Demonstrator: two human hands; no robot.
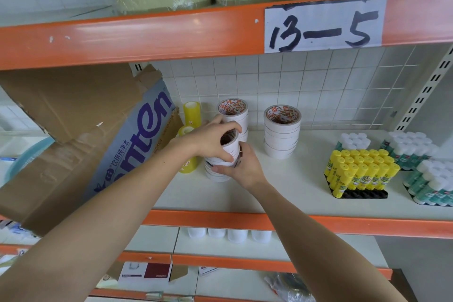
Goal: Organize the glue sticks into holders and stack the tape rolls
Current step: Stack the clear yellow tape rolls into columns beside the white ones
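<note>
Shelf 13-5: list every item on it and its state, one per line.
Held tape: tilted, gripped by both hands above a low stack.
Left hand: grips it from above.
Right hand: holds its side.
Right tape stack: upright, untouched.
Yellow glue sticks: standing in a black holder.
Box: torn, leaning.

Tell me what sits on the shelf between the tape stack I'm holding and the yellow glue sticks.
In the head view, one separate stack of white tape rolls stands between the held tape stack and the yellow glue sticks; the rest is bare shelf.
</note>
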